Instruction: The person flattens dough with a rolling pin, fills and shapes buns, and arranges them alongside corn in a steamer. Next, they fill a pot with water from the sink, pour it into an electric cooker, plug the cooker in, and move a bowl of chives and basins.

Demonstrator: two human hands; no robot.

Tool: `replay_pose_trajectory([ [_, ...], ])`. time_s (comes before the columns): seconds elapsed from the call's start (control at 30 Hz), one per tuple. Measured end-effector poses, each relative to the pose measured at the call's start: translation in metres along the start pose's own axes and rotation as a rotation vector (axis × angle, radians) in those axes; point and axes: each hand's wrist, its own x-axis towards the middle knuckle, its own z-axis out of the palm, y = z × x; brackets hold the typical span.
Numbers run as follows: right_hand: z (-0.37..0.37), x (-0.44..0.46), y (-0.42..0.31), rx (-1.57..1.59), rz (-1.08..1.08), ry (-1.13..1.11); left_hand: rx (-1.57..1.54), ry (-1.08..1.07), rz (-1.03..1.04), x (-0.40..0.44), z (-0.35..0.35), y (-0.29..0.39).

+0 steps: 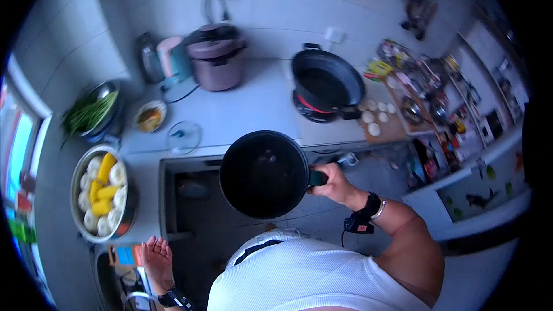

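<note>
My right hand (336,184) is wrapped round the handle (317,178) of a dark round pot (265,175), held out in front of my body. Its inside is dark, with a few small light spots near the middle. My left hand (156,258) is raised at the lower left with its fingers apart and nothing in it. Close to that hand stands a steamer pot (128,219) filled with white buns (118,174) and yellow corn pieces (102,207). A glass lid (184,137) lies on the counter beyond the dark pot.
A wide black pan (328,80) stands on a cooker at the back, beside a board of round dough pieces (374,129). A pressure cooker (216,60), a small bowl (151,117) and green vegetables (92,112) are along the counter. Condiments and utensils crowd the right side.
</note>
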Motion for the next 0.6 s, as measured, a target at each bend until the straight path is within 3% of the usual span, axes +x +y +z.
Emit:
replay_pose_trajectory([
  [0.1,-0.060,-0.035,0.010,-0.072,0.138,0.157,0.053,-0.074,-0.101,0.043,0.048,-0.035],
  [0.27,-0.126,-0.064,0.011,0.089,0.359,0.569,0.127,-0.186,-0.299,0.110,0.111,-0.077],
  [0.6,-0.224,-0.059,0.012,-0.068,0.339,0.902,0.296,-0.259,-0.427,0.222,0.189,-0.110],
])
